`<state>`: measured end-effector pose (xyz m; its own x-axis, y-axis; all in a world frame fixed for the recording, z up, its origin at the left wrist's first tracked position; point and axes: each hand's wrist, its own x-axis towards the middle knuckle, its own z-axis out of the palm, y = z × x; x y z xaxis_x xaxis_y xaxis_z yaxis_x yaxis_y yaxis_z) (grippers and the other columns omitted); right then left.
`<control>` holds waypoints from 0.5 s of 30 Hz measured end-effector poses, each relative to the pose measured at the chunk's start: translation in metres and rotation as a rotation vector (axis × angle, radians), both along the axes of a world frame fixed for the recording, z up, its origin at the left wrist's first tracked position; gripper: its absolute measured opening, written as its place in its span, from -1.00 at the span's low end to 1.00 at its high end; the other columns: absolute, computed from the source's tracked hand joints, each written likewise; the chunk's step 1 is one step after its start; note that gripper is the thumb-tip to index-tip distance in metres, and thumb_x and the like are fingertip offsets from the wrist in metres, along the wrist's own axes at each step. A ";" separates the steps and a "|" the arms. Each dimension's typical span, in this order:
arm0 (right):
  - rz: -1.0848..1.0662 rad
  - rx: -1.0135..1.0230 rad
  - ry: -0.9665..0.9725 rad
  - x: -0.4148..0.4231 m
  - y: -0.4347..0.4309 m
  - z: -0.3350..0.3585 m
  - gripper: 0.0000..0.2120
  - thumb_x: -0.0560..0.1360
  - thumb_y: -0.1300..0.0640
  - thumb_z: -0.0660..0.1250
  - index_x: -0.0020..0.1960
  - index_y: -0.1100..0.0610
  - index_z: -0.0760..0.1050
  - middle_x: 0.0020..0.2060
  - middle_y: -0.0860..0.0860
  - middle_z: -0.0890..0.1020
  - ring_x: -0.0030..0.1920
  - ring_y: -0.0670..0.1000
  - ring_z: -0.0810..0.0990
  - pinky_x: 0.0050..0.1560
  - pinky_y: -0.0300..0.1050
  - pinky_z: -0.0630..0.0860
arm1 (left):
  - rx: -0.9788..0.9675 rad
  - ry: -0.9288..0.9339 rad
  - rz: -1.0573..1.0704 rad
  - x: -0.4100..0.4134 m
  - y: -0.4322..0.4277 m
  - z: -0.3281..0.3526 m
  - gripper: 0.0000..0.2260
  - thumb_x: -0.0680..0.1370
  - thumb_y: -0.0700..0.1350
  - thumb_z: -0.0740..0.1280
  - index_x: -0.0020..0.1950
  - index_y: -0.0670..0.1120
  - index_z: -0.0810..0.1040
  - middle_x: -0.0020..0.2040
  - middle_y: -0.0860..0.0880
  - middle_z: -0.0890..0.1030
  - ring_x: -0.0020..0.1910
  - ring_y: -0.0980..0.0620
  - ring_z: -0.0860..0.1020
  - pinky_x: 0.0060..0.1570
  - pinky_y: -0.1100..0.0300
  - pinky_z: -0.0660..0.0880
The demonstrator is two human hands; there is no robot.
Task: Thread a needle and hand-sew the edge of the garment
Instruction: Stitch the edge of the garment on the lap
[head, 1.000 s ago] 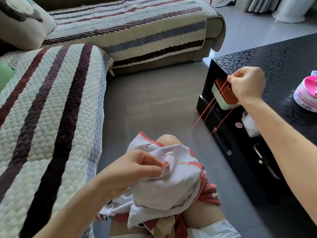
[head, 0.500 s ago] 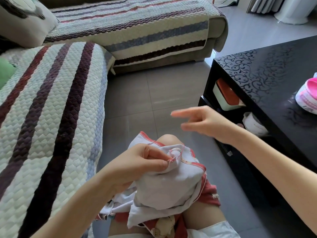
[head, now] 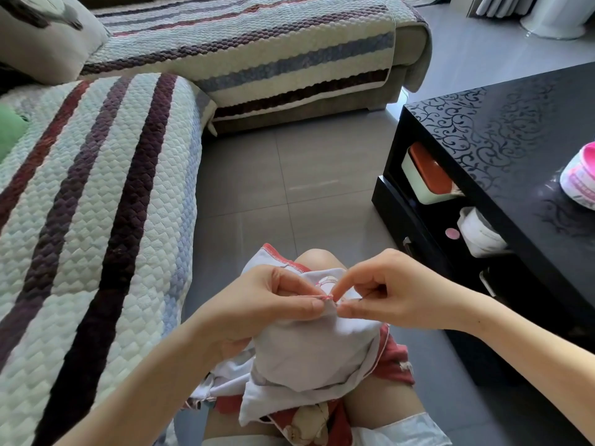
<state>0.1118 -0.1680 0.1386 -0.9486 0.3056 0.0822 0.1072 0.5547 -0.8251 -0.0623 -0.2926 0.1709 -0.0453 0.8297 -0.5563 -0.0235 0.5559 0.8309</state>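
A white garment (head: pixel 309 352) with red trim lies bunched on my lap over my knee. My left hand (head: pixel 273 304) pinches its folded edge between thumb and fingers, at the red stitching (head: pixel 326 297). My right hand (head: pixel 386 292) meets it from the right, thumb and forefinger pinched together right at that stitched edge. The needle is too small to make out between the fingertips. No thread is visible stretched in the air.
A striped quilted sofa (head: pixel 96 194) runs along my left and the far side. A black coffee table (head: pixel 502 149) stands on the right, with a pink and white tub (head: pixel 581 178) on top and containers (head: pixel 428 175) on its shelf. Grey tiled floor (head: pixel 289 175) lies between.
My right hand, which held the red thread taut up by the table, came down and left to the garment edge and now pinches there. My left hand kept its hold.
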 end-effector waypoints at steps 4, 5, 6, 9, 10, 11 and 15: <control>-0.127 0.143 0.014 -0.001 -0.006 -0.009 -0.88 0.40 0.03 0.41 -0.21 0.07 0.66 -0.59 -0.15 0.26 -0.51 -0.11 0.26 -0.42 -0.42 0.21 | -0.007 -0.019 0.014 -0.001 -0.001 -0.002 -0.84 0.30 -0.09 0.50 -0.17 -0.11 0.73 -0.21 -0.09 0.70 -0.25 0.12 0.62 -0.22 0.32 0.53; -0.151 0.150 0.017 0.000 -0.005 -0.009 -0.87 0.40 0.04 0.40 -0.22 0.08 0.65 -0.59 -0.15 0.27 -0.51 -0.11 0.26 -0.43 -0.42 0.21 | -0.008 -0.009 0.006 0.000 -0.001 -0.002 -0.82 0.30 -0.10 0.54 -0.15 -0.13 0.73 -0.19 -0.10 0.70 -0.23 0.11 0.62 -0.20 0.32 0.54; -0.170 0.157 0.027 0.002 -0.004 -0.009 -0.87 0.39 0.04 0.40 -0.23 0.09 0.65 -0.59 -0.14 0.29 -0.51 -0.11 0.26 -0.43 -0.42 0.21 | -0.007 0.008 0.004 0.001 -0.002 -0.001 -0.79 0.28 -0.12 0.59 -0.14 -0.15 0.73 -0.17 -0.12 0.71 -0.21 0.10 0.63 -0.18 0.31 0.55; -0.247 0.266 0.086 0.006 0.000 -0.003 -0.82 0.42 0.03 0.32 -0.26 0.10 0.61 -0.57 -0.07 0.42 -0.53 -0.10 0.31 -0.45 -0.32 0.32 | 0.007 0.065 0.036 0.004 -0.002 0.000 -0.75 0.23 -0.06 0.52 -0.16 -0.14 0.73 -0.16 -0.13 0.71 -0.18 0.09 0.64 -0.11 0.29 0.56; -0.280 0.354 0.113 0.006 -0.001 0.001 -0.81 0.42 0.06 0.28 -0.27 0.12 0.59 -0.56 -0.04 0.46 -0.53 -0.08 0.35 -0.47 -0.21 0.39 | 0.016 0.077 0.043 0.005 -0.001 -0.001 -0.76 0.23 -0.04 0.51 -0.18 -0.13 0.73 -0.17 -0.12 0.71 -0.19 0.09 0.64 -0.10 0.27 0.56; -0.305 0.453 0.148 0.006 -0.003 0.006 -0.82 0.42 0.12 0.26 -0.29 0.14 0.57 -0.55 -0.02 0.46 -0.52 0.00 0.38 -0.50 -0.14 0.41 | 0.023 0.088 0.043 0.007 -0.001 -0.001 -0.78 0.24 -0.03 0.50 -0.20 -0.11 0.73 -0.18 -0.11 0.71 -0.19 0.10 0.63 -0.08 0.25 0.55; -0.295 0.813 0.364 0.000 -0.028 0.027 -0.85 0.24 0.40 0.25 -0.35 0.17 0.45 -0.49 -0.04 0.20 -0.44 0.00 0.12 -0.49 -0.19 0.12 | 0.076 0.126 -0.025 0.014 0.001 -0.007 -0.92 0.38 -0.06 0.56 -0.19 -0.04 0.73 -0.20 -0.04 0.71 -0.17 0.16 0.60 -0.02 0.21 0.51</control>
<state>0.1118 -0.1958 0.1651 -0.7159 0.2484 0.6525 0.1475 0.9673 -0.2064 -0.0487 -0.2912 0.1641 -0.0898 0.8708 -0.4834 0.0966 0.4907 0.8659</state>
